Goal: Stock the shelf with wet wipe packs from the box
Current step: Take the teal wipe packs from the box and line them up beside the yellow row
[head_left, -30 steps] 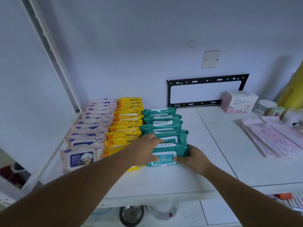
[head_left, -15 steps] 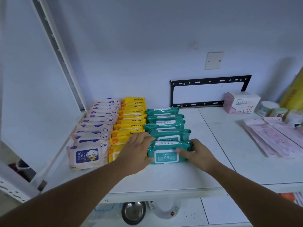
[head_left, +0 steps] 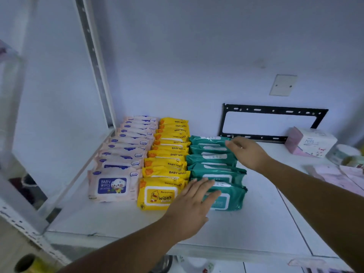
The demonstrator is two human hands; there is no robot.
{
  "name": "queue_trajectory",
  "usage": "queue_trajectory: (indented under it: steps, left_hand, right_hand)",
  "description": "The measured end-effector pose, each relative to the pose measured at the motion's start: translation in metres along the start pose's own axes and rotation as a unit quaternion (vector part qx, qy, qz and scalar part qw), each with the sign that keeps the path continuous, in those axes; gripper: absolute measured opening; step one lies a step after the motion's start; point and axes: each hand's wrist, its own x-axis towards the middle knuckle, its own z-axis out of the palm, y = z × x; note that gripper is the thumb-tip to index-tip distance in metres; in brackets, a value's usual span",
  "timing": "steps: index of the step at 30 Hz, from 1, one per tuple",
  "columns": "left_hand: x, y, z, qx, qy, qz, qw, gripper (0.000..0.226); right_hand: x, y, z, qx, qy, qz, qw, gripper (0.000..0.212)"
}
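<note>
White shelf carrying three rows of wet wipe packs, running from the near edge back toward the far wall. At left, pink row of packs with blue "BABY WIPES" labels, nearest one lying with its face up. In the middle, yellow row, touching the pink row on one side and the green on the other; nearest yellow pack face up with a duck picture. At right, green row, shorter than the other two, starting further from the wall, packs overlapping like tiles.

Left hand flat and open, palm down, fingers spread across the near-left part of the nearest green pack and over the right edge of the nearest yellow pack; pressing or resting rather than gripping, nothing clasped. Right hand further back at the right side of the green row, fingers loosely open and extended leftward, tips at the top of the far green packs; whether touching or just above, cannot tell. Nothing held.

On the far wall, black metal bracket and a pale blank plate above it. At far right on the shelf, pink and white box marked N95, beside it a round tub, and nearer, flat pink packets. At left, slanted metal upright with holes. No box of wipes within view.
</note>
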Motion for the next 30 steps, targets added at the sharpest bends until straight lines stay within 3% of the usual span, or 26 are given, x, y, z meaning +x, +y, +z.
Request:
queue_trajectory:
  steps: [7,15,19,22,30]
  left_hand:
    - [0.028,-0.004,0.003,0.025,-0.01,-0.061,0.998,0.092]
    - [0.028,-0.003,0.003,0.024,-0.009,-0.077,0.997,0.058]
    - [0.031,-0.002,0.001,0.034,-0.014,-0.096,0.995,0.053]
    - [0.031,-0.002,0.002,0.04,-0.027,-0.09,0.995,0.05]
    - [0.03,-0.002,-0.001,0.056,-0.046,-0.085,0.994,0.051]
  right_hand:
    - [0.104,-0.025,0.008,-0.063,-0.109,-0.071,0.99,0.057]
    - [0.159,-0.019,0.045,-0.133,-0.291,-0.045,0.946,0.09]
    - [0.159,-0.019,0.046,-0.126,-0.308,-0.056,0.941,0.117]
    - [0.156,-0.014,0.046,-0.116,-0.331,-0.065,0.934,0.104]
    - [0.148,-0.007,0.037,-0.119,-0.322,-0.094,0.934,0.115]
